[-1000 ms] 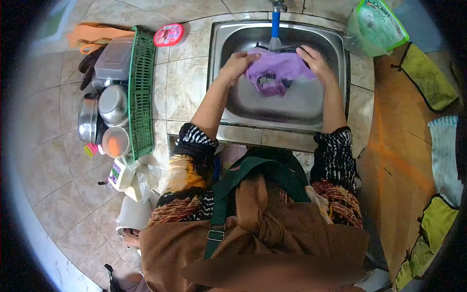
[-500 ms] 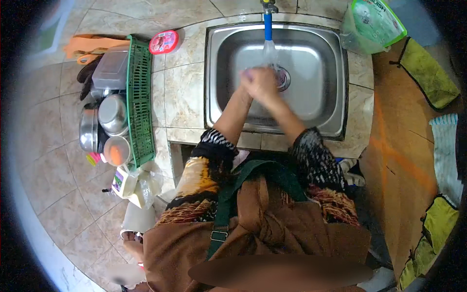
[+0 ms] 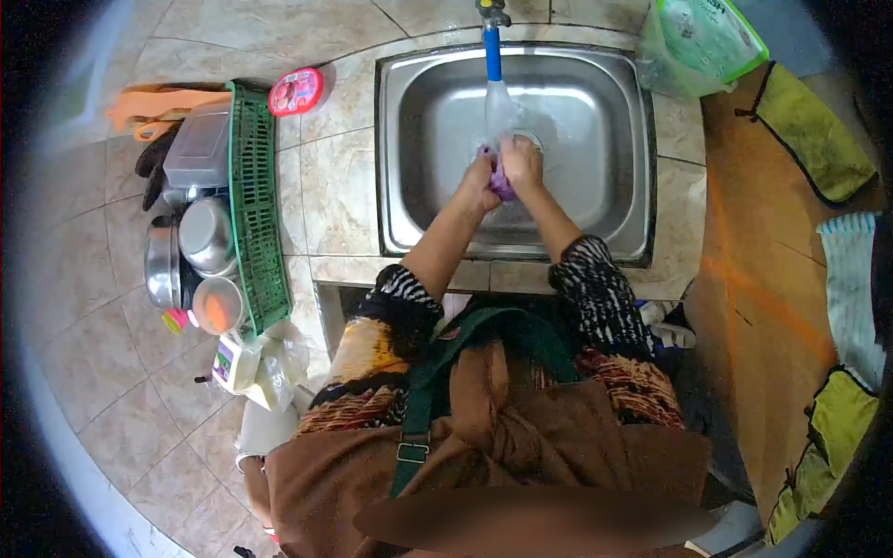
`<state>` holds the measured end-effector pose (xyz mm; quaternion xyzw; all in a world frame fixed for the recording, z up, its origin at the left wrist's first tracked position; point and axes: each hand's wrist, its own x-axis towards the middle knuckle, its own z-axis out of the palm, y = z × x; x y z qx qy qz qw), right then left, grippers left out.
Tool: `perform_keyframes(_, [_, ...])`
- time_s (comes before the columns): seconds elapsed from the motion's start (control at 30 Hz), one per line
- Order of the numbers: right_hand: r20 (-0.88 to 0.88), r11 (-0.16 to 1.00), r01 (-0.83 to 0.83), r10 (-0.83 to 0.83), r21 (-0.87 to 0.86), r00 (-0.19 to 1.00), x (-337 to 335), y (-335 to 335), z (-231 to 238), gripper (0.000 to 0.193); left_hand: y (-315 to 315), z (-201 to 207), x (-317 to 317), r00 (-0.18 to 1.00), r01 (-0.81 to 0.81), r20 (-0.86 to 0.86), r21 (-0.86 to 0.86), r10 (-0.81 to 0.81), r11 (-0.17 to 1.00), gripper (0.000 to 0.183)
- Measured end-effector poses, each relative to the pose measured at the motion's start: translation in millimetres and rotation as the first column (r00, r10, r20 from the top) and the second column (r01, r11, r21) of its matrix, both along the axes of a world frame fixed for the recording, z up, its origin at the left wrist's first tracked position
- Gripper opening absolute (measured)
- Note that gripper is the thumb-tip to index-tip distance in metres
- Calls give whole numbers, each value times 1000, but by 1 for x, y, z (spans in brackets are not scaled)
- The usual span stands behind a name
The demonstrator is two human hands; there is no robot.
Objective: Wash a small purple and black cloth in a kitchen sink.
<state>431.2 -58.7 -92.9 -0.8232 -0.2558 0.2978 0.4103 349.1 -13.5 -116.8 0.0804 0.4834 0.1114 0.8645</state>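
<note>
Low over the steel sink (image 3: 428, 219), my left hand (image 3: 478, 182) is closed around one side of a small purple thing (image 3: 500, 184), soft and crumpled like a scrubbing cloth. From the other side, my right hand (image 3: 523, 164) grips it with bent fingers. Its exact kind is hard to make out. Water streams down in front of both hands from a tap (image 3: 493, 13) with a blue and clear hose nozzle (image 3: 493, 58). Behind my right hand, the round drain (image 3: 532, 139) partly shows.
Left of the sink, a pink-red tub (image 3: 296, 91) rests on the tiled counter. A green basket (image 3: 253, 205) holds steel pots, plastic containers and utensils. A clear-and-green pouch (image 3: 705, 46) stands at the back right. Cloths (image 3: 814, 135) hang over the brown board (image 3: 758, 270).
My hands, clasped together before, have drawn slightly apart and nearer to me, and the purple thing now shows between them. The view has shifted a little.
</note>
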Motion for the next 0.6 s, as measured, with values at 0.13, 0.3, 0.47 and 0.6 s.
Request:
perform_keyframes(0.13, [-19,968,-46,52,248,998,-64,-5,30,52,29,-21,-51,979,134,68,490,-191,861,31])
perform_keyframes(0.3, [17,992,-60,59,106,998,40,-16,-59,50,28,66,9,815,579,-457,678,-357,453,25])
perform_keyframes(0.47, [-676,954,24,193,298,711,11,18,-2,55,54,49,-20,691,666,-706,705,-156,-242,30])
perform_keyframes(0.6, [397,942,-322,261,95,880,1,0,-59,29,9,46,-5,947,118,-304,28,-104,993,30])
